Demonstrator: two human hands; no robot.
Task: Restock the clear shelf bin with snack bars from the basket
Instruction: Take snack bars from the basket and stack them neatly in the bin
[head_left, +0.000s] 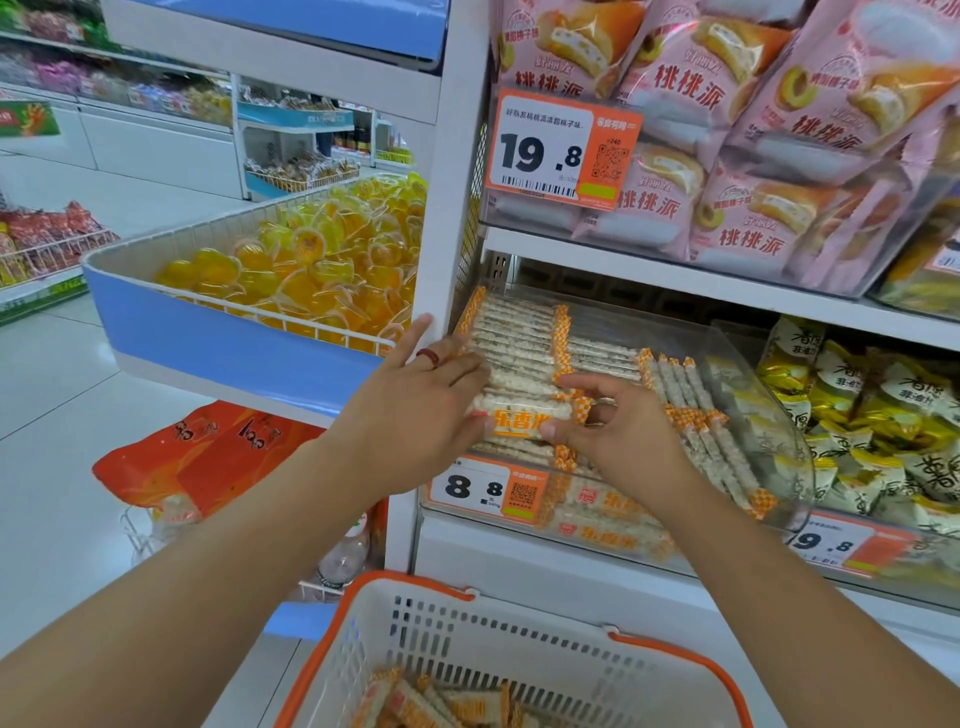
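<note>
Orange-and-white checked wrapper ends mark the snack bars (519, 358), stacked in rows inside the clear shelf bin (753, 395) on the middle shelf. Both hands hold one bar with orange lettering (522, 415) flat over the front of the stack, just above the bin's front wall. The left hand (415, 415) reaches in from the left with its arm stretched across the view; its thumb lies on the bar's left end, and its fingers (457, 364) spread over the stacked bars behind, one wearing a red ring (428, 357). How far those fingers wrap under the bar is hidden by the hand itself. The right hand (623, 436) comes from the lower right, wrist bent inward, and pinches the bar's right end between thumb and curled fingers (592, 387).

More bars lie in the white basket (498, 639) with orange rim at the bottom of the view, where the edge of the picture cuts them off. The lower bars in the bin are blurred behind its clear front and partly covered by an orange price tag reading 8.8 (485, 486). To the right, a second bin of yellow-and-white packets (878, 415) is cut off by the edge of the view. Above, pink cake packets (727, 156) sit behind a 19.8 tag (550, 150). To the left, a wire-edged tray holds yellow jelly cups (311, 270); below it an orange bag (208, 457) is partly hidden by the left arm.
</note>
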